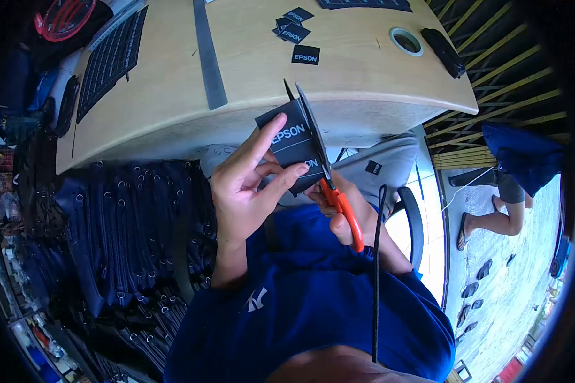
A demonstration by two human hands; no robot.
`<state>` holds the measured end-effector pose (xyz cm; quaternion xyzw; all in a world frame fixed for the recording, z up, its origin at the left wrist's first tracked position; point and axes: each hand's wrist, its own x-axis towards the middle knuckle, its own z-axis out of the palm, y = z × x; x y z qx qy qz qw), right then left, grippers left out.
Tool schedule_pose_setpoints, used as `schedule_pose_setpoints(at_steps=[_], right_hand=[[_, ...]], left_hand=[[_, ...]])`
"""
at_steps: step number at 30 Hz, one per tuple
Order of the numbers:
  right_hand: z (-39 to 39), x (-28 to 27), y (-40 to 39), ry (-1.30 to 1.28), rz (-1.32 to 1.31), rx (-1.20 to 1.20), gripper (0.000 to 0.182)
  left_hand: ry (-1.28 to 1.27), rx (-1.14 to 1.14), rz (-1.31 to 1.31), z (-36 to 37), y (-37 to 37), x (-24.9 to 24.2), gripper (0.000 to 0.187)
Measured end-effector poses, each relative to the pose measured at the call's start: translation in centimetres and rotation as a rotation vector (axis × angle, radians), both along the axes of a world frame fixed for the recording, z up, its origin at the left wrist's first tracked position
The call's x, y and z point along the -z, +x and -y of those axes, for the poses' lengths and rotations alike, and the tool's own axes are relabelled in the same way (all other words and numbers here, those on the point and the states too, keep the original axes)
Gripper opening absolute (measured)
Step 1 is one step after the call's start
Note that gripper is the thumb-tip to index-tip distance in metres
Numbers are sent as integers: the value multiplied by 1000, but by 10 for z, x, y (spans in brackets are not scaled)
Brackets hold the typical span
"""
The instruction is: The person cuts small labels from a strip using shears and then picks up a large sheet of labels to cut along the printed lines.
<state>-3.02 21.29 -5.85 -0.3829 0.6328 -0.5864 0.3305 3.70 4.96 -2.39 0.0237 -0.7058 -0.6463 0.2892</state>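
My left hand [249, 182] pinches a black strip of EPSON labels [290, 148] between thumb and fingers, with two white prints showing. In my right hand [348, 207] is a pair of scissors [343, 210] with orange handles. Its blades point up and away from me, slightly parted at the tips, and run along the strip's right edge. Cut EPSON labels lie on the table beyond the blades: a single label [305, 55] and a small pile [292, 30]. One more small black label [374, 167] rests on the grey cloth over my leg.
On the wooden table [255, 70] are a grey strip [209, 57], a roll of tape [406, 42], a black case [442, 53] and a printed black sheet [113, 64]. Dark straps with metal rings [128, 223] hang at left. A person's legs [498, 220] show at right, beyond a folding gate [492, 76].
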Motion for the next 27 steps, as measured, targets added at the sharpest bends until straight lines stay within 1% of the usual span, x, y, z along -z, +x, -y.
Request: schedule_pose_setpoints(at_steps=[6,12,14,15,17,18,20,24,26,27], right_hand=[[1,0,1,-20,13,15,84],[-1,4,-1,40,3,-29,82],[2,4,0,-20,-47,29,77],[3,5,1,-21,-47,29,77],[5,8,3,-10,-132,83,72],[4,5,3,-10,-132,83,72],[2,-5,1,-12,-48,42,68],[2,-8,1,1,-55,37,61],[2,-9,1,27,-47,24,54],[2,-8,1,28,-47,23,54]], left_hand=[[-28,-21,2,0,0,-2,54],[-44,-18,10,0,1,-3,54],[-54,-13,21,0,1,-3,54],[-43,-15,19,-1,1,-3,54],[-31,-15,17,-1,1,-2,54],[-38,-14,15,0,1,-1,54],[-44,-13,13,0,1,-1,55],[-52,-7,8,0,2,-3,55],[-54,-6,4,1,1,-2,55],[-48,4,3,1,1,-2,56]])
